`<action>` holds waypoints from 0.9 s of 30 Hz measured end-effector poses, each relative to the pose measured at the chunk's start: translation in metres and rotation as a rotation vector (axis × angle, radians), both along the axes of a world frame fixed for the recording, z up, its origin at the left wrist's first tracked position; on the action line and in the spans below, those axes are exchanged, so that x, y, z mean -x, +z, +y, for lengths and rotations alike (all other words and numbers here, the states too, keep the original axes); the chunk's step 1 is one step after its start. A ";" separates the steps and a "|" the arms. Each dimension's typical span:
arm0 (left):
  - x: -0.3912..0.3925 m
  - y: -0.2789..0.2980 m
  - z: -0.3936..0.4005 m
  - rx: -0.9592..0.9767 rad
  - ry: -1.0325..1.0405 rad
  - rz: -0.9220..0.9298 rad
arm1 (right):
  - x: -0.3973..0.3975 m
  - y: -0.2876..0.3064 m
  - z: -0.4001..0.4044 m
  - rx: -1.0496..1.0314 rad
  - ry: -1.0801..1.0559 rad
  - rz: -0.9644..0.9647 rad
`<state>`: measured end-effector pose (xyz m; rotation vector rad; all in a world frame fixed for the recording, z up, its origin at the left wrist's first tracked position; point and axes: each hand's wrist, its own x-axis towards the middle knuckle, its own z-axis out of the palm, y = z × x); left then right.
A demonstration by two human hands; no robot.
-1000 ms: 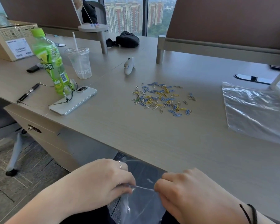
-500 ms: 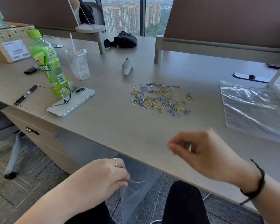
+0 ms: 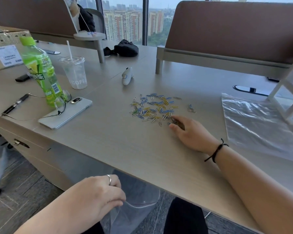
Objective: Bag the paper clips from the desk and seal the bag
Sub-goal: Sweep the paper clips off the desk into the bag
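Observation:
Several blue, yellow and silver paper clips (image 3: pixel 153 108) lie scattered in the middle of the wooden desk (image 3: pixel 134 149). My right hand (image 3: pixel 191 132) rests on the desk at the pile's near right edge, fingertips touching a few clips; whether it grips any is unclear. Below the desk's front edge, my left hand (image 3: pixel 95 201) pinches the rim of a clear plastic bag (image 3: pixel 134 208), whose mouth hangs open over my lap.
A stack of clear bags (image 3: pixel 259 125) lies at the right. At the left stand a green bottle (image 3: pixel 41 71), a plastic cup (image 3: pixel 74 72), a phone (image 3: pixel 66 113) with glasses on it, and a pen (image 3: pixel 15 104). A white device (image 3: pixel 127 76) lies behind the clips.
My right hand let go of the bag's rim, rose over the desk and reached forward to the clip pile. The left hand kept hold of the bag.

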<state>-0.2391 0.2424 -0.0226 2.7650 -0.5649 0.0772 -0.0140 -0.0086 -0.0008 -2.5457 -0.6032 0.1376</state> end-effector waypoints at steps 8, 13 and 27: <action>0.000 0.000 -0.005 -0.001 -0.013 -0.010 | 0.005 0.001 0.022 -0.456 -0.052 0.158; 0.001 0.002 -0.004 -0.011 -0.012 -0.016 | 0.023 0.002 0.037 -0.784 0.015 0.407; 0.002 0.006 -0.009 0.048 0.000 -0.060 | 0.109 0.011 0.065 -0.974 0.180 0.877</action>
